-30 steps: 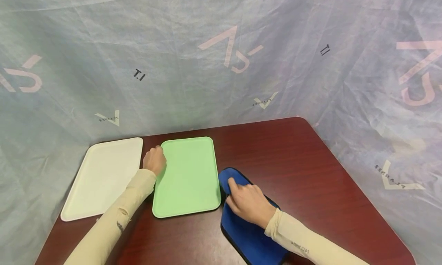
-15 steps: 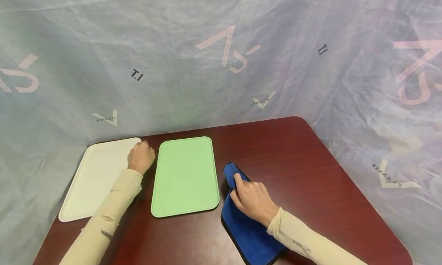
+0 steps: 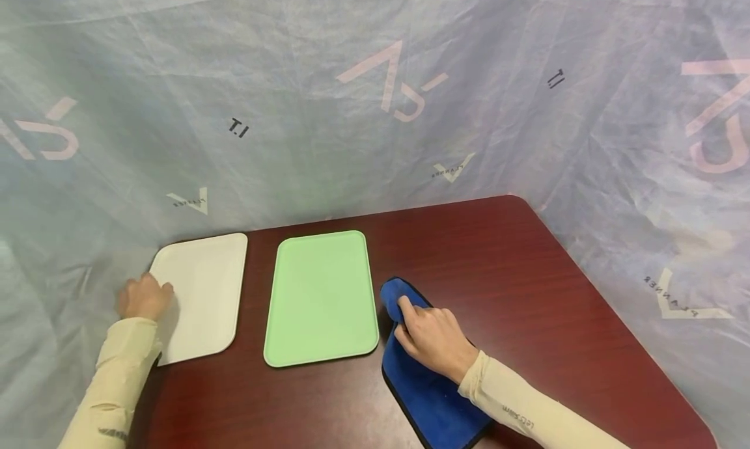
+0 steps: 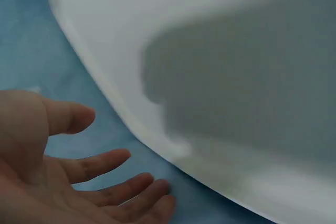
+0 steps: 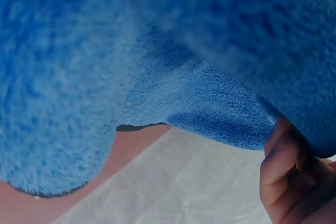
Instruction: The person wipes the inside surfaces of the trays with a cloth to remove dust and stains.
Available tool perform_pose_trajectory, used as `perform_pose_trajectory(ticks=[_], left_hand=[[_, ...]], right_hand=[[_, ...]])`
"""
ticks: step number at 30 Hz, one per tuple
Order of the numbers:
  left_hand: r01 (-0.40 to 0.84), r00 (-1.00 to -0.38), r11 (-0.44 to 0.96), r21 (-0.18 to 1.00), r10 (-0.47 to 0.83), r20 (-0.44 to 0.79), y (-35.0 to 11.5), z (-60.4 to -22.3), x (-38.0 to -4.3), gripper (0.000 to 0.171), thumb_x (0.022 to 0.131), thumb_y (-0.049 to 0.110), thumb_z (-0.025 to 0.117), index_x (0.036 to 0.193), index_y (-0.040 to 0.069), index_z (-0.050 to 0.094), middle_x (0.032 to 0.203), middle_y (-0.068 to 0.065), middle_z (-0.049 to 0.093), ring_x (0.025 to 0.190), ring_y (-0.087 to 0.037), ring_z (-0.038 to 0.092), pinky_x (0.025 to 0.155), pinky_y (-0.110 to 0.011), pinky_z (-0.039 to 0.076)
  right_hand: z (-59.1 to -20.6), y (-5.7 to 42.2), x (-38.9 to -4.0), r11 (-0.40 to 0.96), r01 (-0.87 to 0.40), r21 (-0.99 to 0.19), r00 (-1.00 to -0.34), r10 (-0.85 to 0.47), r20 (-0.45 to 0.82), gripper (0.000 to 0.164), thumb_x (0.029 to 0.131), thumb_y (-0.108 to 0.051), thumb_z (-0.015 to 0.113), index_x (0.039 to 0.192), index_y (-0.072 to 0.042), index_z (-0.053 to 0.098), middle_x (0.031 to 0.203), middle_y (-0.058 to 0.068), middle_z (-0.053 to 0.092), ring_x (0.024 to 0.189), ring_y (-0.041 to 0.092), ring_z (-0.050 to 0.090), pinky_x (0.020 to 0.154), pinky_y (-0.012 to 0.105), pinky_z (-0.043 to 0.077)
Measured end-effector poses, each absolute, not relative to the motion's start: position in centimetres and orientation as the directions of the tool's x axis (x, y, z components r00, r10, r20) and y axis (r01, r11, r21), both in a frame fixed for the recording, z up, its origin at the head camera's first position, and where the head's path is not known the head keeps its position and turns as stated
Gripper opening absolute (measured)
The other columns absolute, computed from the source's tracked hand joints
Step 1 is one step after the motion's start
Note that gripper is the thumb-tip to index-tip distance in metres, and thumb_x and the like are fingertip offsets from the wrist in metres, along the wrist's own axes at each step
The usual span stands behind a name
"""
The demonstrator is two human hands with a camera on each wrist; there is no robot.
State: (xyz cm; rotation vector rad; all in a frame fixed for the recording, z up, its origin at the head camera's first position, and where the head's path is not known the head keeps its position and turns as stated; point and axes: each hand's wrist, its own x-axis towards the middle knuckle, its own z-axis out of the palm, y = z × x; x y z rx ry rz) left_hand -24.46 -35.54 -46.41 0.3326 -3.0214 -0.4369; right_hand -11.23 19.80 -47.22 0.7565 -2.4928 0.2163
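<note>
Pale printed sheeting [image 3: 305, 143] hangs behind and at both sides of a dark red desk [image 3: 480, 260]. On this desk, toward the right, is a blue cloth [image 3: 430, 403] with black edging; its far end is folded up, and the rest runs down to the bottom of the head view. The right hand [image 3: 441, 345] holds the cloth near this far end: its fingers [image 5: 281, 163] are bent and pinch the fabric, and in the right wrist view the loose folds fill most of the picture. Just left of the cloth, the green tray [image 3: 322, 299] lies flat. Further left is the white tray [image 3: 208, 293], with a strip of desk between both trays. The left hand [image 3: 145, 297] is at the left edge of the white tray. Its fingers are loosely spread, the thumb apart from them, and they grip nothing. They seem to be just beside the rim, but I cannot tell surely whether they touch it. Both arms wear cream sleeves [image 3: 105, 377] with small dark print
</note>
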Motion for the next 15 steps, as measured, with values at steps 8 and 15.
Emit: perform_pose_trajectory(ticks=[8, 15], left_hand=[[-0.279, -0.960, 0.917, 0.287, -0.272, -0.064, -38.2, -47.7, -23.9, 0.059, 0.094, 0.016, 0.037, 0.121, -0.037, 0.030, 0.112, -0.060, 0.031, 0.105, -0.073, 0.033, 0.080, -0.069, 0.034], [-0.290, -0.955, 0.927, 0.238, -0.265, -0.131, -38.5, -47.5, -23.3, 0.046, 0.091, 0.010, 0.037, 0.111, -0.031, 0.044, 0.108, -0.055, 0.040, 0.100, -0.070, 0.039, 0.078, -0.068, 0.037]], right_hand=[[-47.5, 19.7, -11.2, 0.827, -0.563, 0.011, -0.708, -0.488, 0.511, 0.015, 0.091, -0.022, 0.060, 0.096, -0.011, 0.050, 0.052, -0.010, 0.025, 0.039, 0.003, 0.023, 0.036, 0.021, 0.014], [-48.1, 19.3, -10.8, 0.825, -0.566, 0.010, -0.713, -0.495, 0.497, 0.016, 0.091, -0.021, 0.061, 0.095, -0.012, 0.049, 0.052, -0.010, 0.025, 0.039, 0.002, 0.022, 0.036, 0.020, 0.013]])
